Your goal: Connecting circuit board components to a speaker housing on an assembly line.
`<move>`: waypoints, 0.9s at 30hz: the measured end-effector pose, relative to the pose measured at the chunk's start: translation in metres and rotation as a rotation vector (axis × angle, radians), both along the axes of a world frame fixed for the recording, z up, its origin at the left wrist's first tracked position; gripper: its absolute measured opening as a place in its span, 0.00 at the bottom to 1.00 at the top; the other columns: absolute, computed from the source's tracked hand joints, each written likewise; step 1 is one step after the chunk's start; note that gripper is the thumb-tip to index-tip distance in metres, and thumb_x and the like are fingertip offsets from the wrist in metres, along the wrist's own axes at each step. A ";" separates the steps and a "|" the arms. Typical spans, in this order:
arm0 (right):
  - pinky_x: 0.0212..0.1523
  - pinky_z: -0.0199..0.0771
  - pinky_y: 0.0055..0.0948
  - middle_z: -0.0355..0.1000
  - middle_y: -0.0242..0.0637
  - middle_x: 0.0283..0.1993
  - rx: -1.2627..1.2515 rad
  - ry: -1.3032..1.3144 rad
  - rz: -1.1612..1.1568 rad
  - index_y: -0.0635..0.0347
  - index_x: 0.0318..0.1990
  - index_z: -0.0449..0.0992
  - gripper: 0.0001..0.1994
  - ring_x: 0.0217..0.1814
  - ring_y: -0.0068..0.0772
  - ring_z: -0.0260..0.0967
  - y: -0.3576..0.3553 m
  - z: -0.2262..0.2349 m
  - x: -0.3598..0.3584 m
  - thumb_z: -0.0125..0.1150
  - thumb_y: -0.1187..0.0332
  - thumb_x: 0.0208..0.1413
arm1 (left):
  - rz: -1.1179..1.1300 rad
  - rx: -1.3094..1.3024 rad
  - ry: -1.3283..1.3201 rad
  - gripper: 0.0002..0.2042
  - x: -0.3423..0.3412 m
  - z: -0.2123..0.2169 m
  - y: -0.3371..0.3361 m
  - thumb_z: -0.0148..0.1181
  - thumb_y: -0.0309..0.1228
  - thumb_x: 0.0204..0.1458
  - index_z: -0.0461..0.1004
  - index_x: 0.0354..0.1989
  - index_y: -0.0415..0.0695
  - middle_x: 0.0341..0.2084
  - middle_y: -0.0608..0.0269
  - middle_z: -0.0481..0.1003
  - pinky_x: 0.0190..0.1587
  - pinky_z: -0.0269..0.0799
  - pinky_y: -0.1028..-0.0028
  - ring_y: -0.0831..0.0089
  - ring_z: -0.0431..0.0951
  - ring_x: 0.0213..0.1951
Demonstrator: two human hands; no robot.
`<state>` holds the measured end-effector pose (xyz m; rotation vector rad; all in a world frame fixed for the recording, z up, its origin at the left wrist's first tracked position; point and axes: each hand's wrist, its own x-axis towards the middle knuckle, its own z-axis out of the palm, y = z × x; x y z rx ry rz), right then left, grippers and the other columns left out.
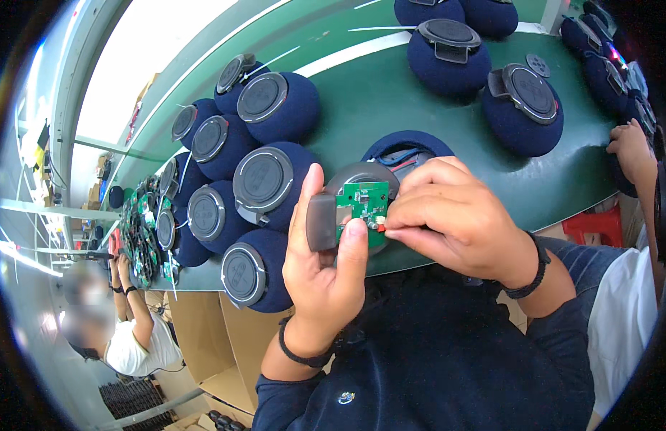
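Observation:
My left hand (320, 266) is closed around a dark grey plastic base (322, 223) that carries a green circuit board (374, 197); its thumb presses on the board's lower part. At the board's right edge, the fingertips of my right hand (455, 219) pinch a small white-and-red wire connector (380, 222). Whether the plug is fully seated I cannot tell. Just beyond my hands lies an open navy fabric speaker shell (407, 141), with wires showing inside. My right hand hides part of it.
Several navy round speakers (259, 179) with grey caps crowd the left of the green table (361, 100); more stand at the far right. A pile of circuit boards (139, 237) lies far left. A cardboard box (218, 337) is below the table edge. Co-workers sit left and right.

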<state>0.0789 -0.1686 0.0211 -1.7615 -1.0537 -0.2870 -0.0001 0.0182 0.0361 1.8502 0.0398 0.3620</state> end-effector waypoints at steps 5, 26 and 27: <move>0.53 0.66 0.36 0.78 0.27 0.37 -0.007 0.023 -0.026 0.50 0.42 0.83 0.10 0.46 0.35 0.75 -0.003 -0.001 0.000 0.73 0.72 0.51 | 0.028 -0.168 -0.035 0.30 0.003 -0.003 -0.007 0.57 0.29 0.64 0.58 0.73 0.33 0.41 0.63 0.79 0.27 0.68 0.86 0.85 0.75 0.29; 0.70 0.61 0.44 0.74 0.43 0.63 -0.158 0.209 -0.115 0.56 0.56 0.77 0.29 0.70 0.48 0.66 -0.009 0.011 0.014 0.79 0.64 0.45 | 0.017 -0.269 -0.002 0.29 0.006 -0.013 -0.011 0.56 0.31 0.67 0.56 0.73 0.37 0.44 0.56 0.78 0.26 0.73 0.81 0.78 0.79 0.33; 0.71 0.61 0.44 0.74 0.43 0.62 -0.148 0.202 -0.111 0.56 0.56 0.77 0.29 0.70 0.48 0.67 -0.008 0.010 0.015 0.79 0.64 0.44 | 0.017 -0.271 -0.001 0.29 0.006 -0.013 -0.012 0.56 0.31 0.67 0.56 0.73 0.37 0.44 0.56 0.78 0.26 0.73 0.81 0.78 0.79 0.33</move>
